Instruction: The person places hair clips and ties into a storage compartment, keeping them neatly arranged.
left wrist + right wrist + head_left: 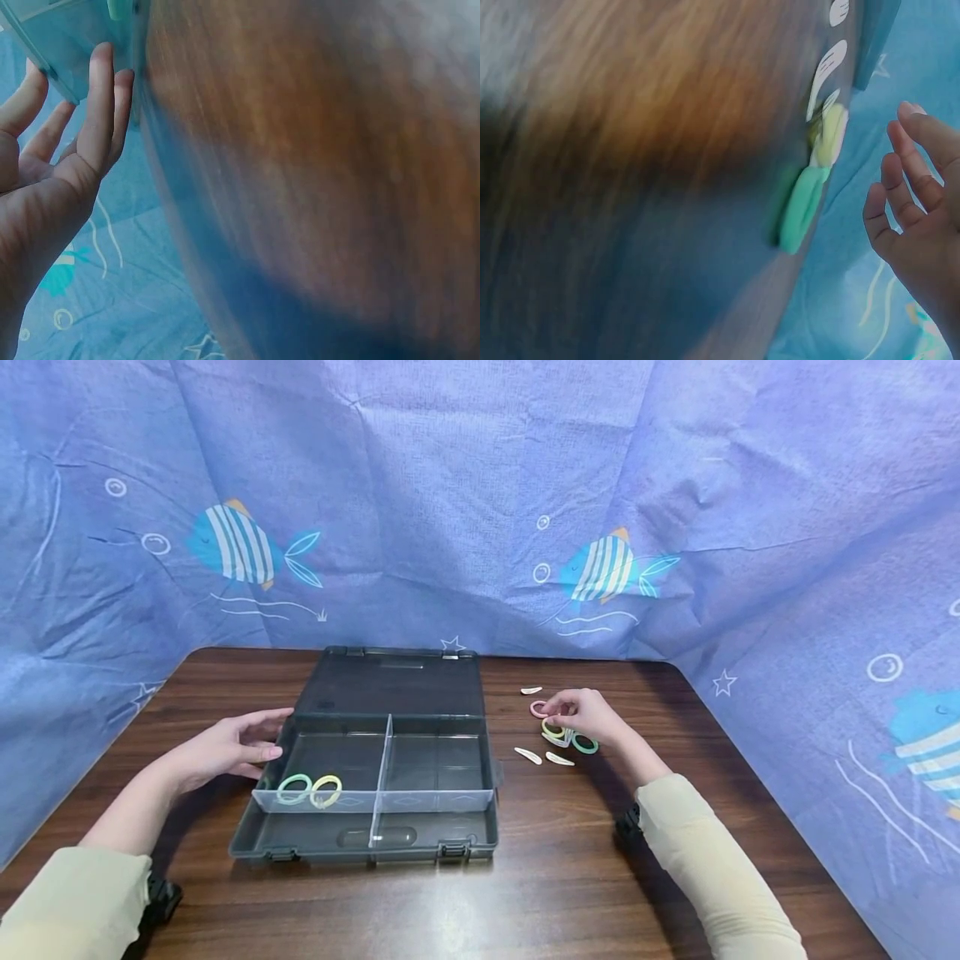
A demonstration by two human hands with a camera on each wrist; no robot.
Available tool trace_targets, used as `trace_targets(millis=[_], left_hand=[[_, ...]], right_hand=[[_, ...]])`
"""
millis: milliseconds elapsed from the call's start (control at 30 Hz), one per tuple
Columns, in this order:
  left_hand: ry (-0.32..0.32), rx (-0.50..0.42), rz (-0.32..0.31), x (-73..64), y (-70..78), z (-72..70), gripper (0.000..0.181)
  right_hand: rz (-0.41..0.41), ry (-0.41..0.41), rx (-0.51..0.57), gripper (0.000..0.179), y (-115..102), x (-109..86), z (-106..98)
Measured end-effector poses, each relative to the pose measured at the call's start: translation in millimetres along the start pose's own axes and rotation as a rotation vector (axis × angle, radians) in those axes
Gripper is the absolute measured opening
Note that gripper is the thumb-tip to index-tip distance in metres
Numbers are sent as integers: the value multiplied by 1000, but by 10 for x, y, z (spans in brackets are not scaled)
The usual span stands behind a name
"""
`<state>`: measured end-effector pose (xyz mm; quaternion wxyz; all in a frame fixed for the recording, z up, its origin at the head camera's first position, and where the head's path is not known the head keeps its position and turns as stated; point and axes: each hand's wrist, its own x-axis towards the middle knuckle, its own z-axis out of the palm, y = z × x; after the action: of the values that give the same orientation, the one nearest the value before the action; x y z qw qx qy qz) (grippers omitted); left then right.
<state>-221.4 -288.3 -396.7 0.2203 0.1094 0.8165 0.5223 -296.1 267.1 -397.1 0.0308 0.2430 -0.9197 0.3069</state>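
A grey see-through plastic organizer box (435, 760) lies on the table with its lid (397, 681) folded back. In its back left compartment, against the front divider, are a green hair tie (294, 789) and a yellow hair tie (326, 792). My left hand (225, 745) is at the box's left side, fingers extended along the wall. To the right of the box, my right hand (588, 714) hovers over a pink hair tie (537, 709), another yellow hair tie (552, 727) and another green hair tie (585, 744). Its fingers are loosely bent, with nothing between them in the right wrist view.
Several pale hair clips lie around the ties, among them a clip (531, 691) behind and a clip (559, 759) in front. White dividers (384, 752) split the box. A blue fish-print cloth (450, 510) hangs behind the brown wooden table (570, 877).
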Motion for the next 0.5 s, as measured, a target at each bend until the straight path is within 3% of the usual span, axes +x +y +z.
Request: trace_targets(millis=[267,500], left_hand=[[6,-10,-8,11,-4,12,79],[11,7,-17,6,0,3,78]], right_hand=[[33,29,-17,10,134,-16,28],[49,0,-54,11,230,26,54]])
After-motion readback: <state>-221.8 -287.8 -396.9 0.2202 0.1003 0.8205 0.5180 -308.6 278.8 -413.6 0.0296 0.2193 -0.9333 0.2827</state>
